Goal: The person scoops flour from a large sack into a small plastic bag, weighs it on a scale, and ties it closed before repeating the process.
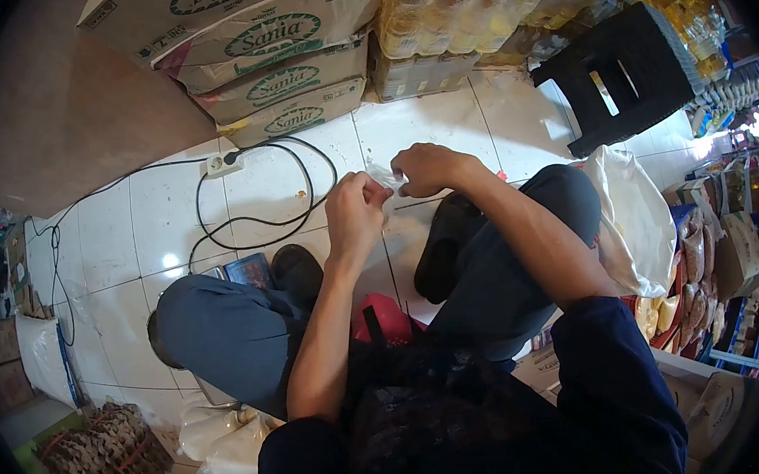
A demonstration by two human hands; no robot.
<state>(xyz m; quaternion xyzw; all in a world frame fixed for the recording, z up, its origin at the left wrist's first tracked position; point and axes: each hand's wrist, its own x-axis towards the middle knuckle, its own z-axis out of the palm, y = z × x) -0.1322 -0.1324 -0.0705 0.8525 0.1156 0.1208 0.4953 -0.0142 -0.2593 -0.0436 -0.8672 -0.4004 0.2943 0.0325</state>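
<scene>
My left hand (357, 214) is closed in a pinch on a small clear plastic bag (384, 179), held above the tiled floor between my knees. On the bag's other side my right hand (429, 169) has its fingers curled round the edge of the same plastic. Parts of the bag are hidden behind the fingers, and I cannot make out whether anything is inside. Below the hands, a pink and black item (385, 320) sits close to my body.
A black cable (311, 193) loops across the floor from a white socket block (223, 166). Stacked cartons (280, 83) and bottles of yellow oil (449, 5) stand ahead. A black stool (623, 76) is ahead right, a white sack (633, 219) by my right knee, egg trays (101, 460) at lower left.
</scene>
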